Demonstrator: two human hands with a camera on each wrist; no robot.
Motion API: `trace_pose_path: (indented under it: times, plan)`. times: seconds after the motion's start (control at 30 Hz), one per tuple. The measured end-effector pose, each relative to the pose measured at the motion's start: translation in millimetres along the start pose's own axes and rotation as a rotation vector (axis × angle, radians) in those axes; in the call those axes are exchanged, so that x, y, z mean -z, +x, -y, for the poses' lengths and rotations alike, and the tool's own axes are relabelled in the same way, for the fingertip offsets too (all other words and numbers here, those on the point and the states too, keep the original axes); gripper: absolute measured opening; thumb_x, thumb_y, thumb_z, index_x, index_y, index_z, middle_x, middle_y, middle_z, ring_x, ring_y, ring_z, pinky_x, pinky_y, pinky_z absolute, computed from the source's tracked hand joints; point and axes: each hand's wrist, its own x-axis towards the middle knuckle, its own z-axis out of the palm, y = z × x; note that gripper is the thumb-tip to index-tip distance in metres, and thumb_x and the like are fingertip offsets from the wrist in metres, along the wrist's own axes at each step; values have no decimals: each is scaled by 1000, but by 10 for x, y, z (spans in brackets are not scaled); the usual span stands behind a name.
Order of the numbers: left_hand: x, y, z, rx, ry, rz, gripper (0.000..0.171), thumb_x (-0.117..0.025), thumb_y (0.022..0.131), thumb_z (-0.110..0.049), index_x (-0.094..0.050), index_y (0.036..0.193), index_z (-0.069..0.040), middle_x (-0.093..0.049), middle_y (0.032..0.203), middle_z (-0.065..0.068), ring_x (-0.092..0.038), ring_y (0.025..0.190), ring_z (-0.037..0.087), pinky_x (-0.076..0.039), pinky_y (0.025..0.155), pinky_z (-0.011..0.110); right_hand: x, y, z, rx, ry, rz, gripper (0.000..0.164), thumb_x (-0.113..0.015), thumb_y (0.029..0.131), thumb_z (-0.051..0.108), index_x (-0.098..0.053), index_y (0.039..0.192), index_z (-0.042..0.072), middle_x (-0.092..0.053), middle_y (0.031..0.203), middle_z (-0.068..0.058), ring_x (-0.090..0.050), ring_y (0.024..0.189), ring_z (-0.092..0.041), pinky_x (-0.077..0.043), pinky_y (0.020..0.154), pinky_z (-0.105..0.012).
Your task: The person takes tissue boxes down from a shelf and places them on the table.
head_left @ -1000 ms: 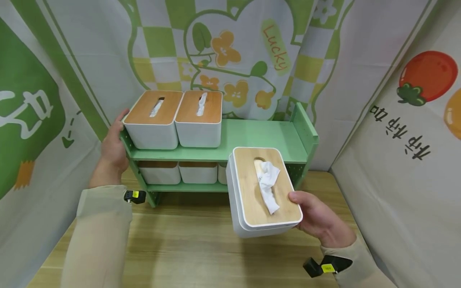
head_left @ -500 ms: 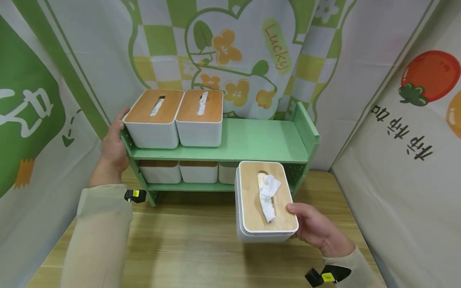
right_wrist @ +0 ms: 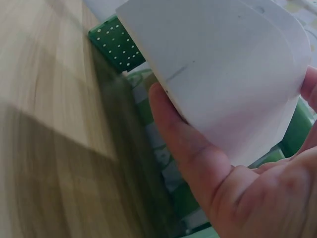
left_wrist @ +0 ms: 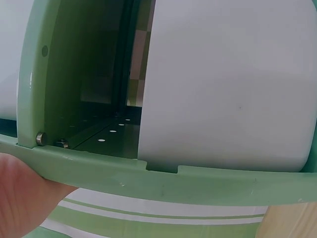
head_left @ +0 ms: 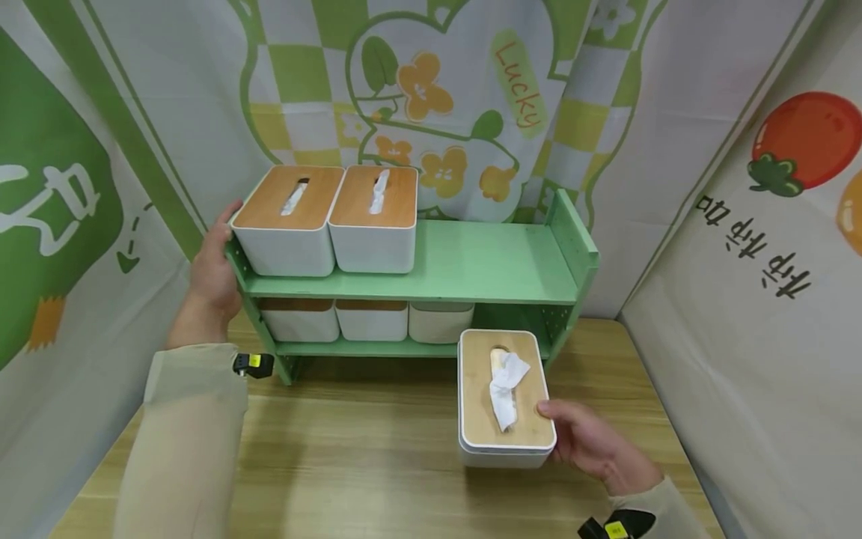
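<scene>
My right hand grips the right side of a white tissue box, its thumb on the bamboo lid. A crumpled tissue pokes from the slot. The box hangs above the table, in front of the lower shelf's right end. In the right wrist view, fingers wrap the white box body. My left hand holds the left side panel of the green shelf rack, its fingers partly hidden there. In the left wrist view, that hand lies against the rack's green edge.
Two wood-lidded tissue boxes stand side by side on the upper shelf's left. Below are two white boxes and a cream one. The rack stands on a wooden table between printed cloth walls.
My right hand has lowered the tissue box toward the table front, levelling it a little. The cream box on the lower shelf has come into fuller view. My left hand keeps its place.
</scene>
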Motion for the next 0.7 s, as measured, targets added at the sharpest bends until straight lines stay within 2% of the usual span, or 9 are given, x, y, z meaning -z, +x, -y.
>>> trace_pose_path:
  times: [0.27, 0.53, 0.7]
  plan:
    - [-2, 6, -35, -8, -23, 13, 54, -21, 104, -46, -22, 158, -41, -13, 164, 1, -17, 143, 25, -15, 116, 49, 132, -11, -156, -12, 45, 5, 46, -44, 104, 23, -43, 136, -9, -68, 113, -19, -67, 102, -28, -55, 85, -42]
    - [-6, 5, -44, -4, -37, 20, 54, -21, 104, -45, -21, 158, -40, -13, 164, 2, -18, 144, 26, -15, 116, 48, 258, -51, -271, -27, 109, -8, 31, -43, 104, 21, -54, 123, -1, -69, 109, -17, -68, 99, -27, -55, 83, -39]
    - [-8, -13, -39, 4, -41, 19, 54, -21, 105, -45, -21, 158, -40, -12, 164, 1, -17, 144, 26, -15, 116, 48, 341, -95, -342, -35, 148, -5, 27, -42, 104, 19, -54, 121, 2, -69, 109, -17, -68, 100, -27, -55, 84, -40]
